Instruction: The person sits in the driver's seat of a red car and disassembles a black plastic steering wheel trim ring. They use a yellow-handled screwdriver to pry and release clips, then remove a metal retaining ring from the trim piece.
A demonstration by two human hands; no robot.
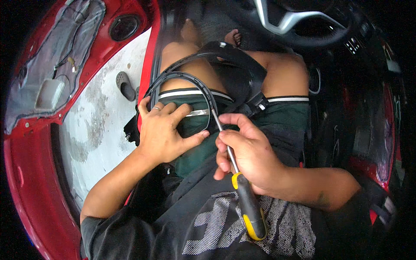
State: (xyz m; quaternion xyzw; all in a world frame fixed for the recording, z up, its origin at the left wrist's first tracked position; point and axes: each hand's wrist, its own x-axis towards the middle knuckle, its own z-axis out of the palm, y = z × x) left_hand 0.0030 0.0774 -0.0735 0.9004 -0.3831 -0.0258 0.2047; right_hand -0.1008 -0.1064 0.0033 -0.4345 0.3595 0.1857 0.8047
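Across my lap lies a black plastic trim piece (206, 89) with a curved, ribbed edge. My left hand (162, 130) is on its left side, fingers curled over it and the thumb reaching to the strip's lower end. A ring is on one finger. In my right hand (249, 147) is a screwdriver (249, 208), gripped by its metal shaft, with the yellow and black handle hanging toward my shirt. Its tip is at the inner side of the curved strip; whether it touches is hard to tell. A short silver strip (198, 112) shows between my hands.
I sit in a car with the red door (30, 173) open at left, its inner panel bare. A speaker (124, 27) sits in the door. The steering wheel (303, 32) is ahead at right. Outside on the pale ground (93, 130) lies a grey clog (125, 86).
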